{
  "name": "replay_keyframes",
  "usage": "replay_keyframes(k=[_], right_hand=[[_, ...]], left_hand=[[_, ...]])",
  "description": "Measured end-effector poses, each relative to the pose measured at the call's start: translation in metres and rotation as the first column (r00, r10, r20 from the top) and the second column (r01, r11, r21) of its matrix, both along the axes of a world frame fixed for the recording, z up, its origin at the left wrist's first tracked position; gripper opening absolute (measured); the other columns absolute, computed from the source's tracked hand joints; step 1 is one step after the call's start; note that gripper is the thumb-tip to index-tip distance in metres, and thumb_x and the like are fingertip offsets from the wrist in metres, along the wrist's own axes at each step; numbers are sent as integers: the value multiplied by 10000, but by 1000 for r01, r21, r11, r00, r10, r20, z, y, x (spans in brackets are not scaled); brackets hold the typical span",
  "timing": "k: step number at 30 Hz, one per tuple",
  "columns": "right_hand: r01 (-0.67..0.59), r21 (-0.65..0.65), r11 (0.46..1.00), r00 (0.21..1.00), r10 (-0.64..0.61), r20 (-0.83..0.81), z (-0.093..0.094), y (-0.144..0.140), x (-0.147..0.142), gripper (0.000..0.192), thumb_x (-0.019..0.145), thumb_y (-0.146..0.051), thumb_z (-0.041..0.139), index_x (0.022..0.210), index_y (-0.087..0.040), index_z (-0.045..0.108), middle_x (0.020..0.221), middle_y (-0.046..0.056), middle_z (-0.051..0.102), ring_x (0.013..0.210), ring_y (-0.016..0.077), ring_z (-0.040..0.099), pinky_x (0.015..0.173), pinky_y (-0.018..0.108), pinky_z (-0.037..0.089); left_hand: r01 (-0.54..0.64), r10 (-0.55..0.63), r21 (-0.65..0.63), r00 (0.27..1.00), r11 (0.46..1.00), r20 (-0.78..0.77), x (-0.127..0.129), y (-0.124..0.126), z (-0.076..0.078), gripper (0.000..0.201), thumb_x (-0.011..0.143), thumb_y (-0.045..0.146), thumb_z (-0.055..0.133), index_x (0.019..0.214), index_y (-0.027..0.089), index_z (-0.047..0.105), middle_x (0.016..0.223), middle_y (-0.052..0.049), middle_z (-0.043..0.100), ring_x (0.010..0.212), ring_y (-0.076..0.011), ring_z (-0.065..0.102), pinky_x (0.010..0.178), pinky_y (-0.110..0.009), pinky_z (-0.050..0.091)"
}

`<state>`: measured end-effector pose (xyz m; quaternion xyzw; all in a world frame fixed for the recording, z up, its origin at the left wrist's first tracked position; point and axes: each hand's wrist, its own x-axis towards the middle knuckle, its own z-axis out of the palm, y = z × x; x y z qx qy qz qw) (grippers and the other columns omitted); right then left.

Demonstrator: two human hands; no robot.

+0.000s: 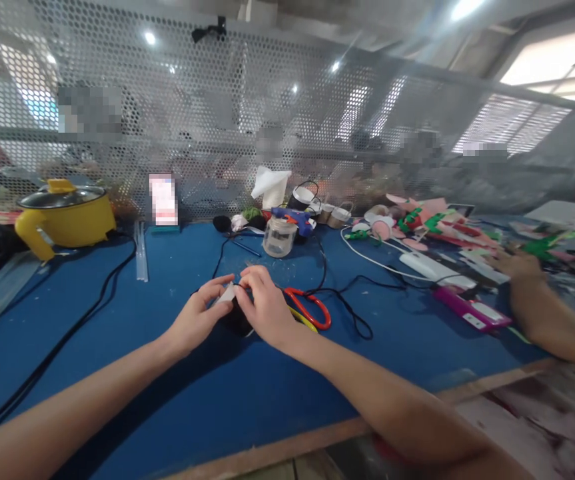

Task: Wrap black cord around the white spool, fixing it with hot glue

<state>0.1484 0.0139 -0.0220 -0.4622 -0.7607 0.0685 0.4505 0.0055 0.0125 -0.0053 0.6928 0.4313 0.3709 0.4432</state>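
Over the middle of the blue table, my left hand pinches a small pale flat piece between thumb and fingers. My right hand meets it from the other side, its thumb and fingertips closed at the piece's upper edge. A black object shows below and between the hands; its kind is hard to make out. Just right of my right wrist lie a red loop and a yellow loop, which look like scissor handles, partly hidden by the hand.
A clear jar with a blue glue gun stands behind the hands. At left are a yellow electric pot, a phone and black cables. A purple device lies near another person's hand at right, before pink craft pieces.
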Motion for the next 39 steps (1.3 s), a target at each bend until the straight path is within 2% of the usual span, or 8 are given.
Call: replay_keyframes(k=[5,14,20,24,28,31,34,39], right_hand=[[-157,-194,968,967,111,-228,20,15,7,75,741,-223,483,695,-165,499,837,58,522,782,147,530,707,291,448],[-198,-311,930,961,121,-250,72,53,-30,90,712,-220,526,683,-137,545,641,-11,555,612,101,514,602,223,410],[-348,-366,863,937,321,-137,83,68,-68,72,695,-189,561,668,-126,583,596,-9,577,560,89,528,532,193,400],[-386,-467,795,857,497,137,86,66,-63,182,659,-248,624,532,-131,566,474,-5,558,473,104,520,476,210,389],[-240,-383,892,964,265,13,100,71,-15,226,785,-300,463,662,-137,560,641,48,618,493,109,554,478,230,410],[138,-185,973,988,-149,-45,112,79,39,217,757,-323,501,626,-155,539,621,62,602,645,169,586,588,276,427],[425,-231,875,877,-461,-135,111,86,85,235,699,-273,576,512,-181,466,622,79,591,867,243,564,714,305,407],[313,-514,798,864,-465,-195,81,96,111,335,729,-305,579,458,-181,426,419,39,505,572,206,596,530,297,451]], left_hand=[[31,-30,-18,999,999,21,-1,-1,1,118,676,263,529,592,181,523,1283,-114,433,1187,-267,369,992,-383,223],[56,-47,-97,994,994,99,1,-6,1,169,672,304,574,583,167,529,1226,-128,430,1198,-278,330,1001,-400,199],[27,-18,-75,993,997,117,1,-10,0,174,641,331,601,611,161,578,1117,-108,479,1115,-279,400,962,-390,272],[30,-25,-70,997,997,79,-1,-11,1,175,661,337,586,610,170,570,1236,-111,442,1207,-282,317,1000,-393,223],[79,-75,-60,995,995,62,-5,-10,-3,171,688,333,572,628,173,559,1346,-105,357,1248,-286,281,1010,-419,212],[88,-87,-16,994,996,72,-7,-7,-8,159,687,323,579,650,169,558,1371,-125,317,1257,-287,275,1006,-422,232],[89,-90,29,995,996,49,-9,-5,-10,151,699,311,566,667,164,566,1376,-133,306,1254,-291,282,992,-419,263],[96,-93,104,995,990,-30,-11,-7,-6,156,719,309,541,683,161,574,1347,-146,349,1261,-308,260,982,-429,276]])
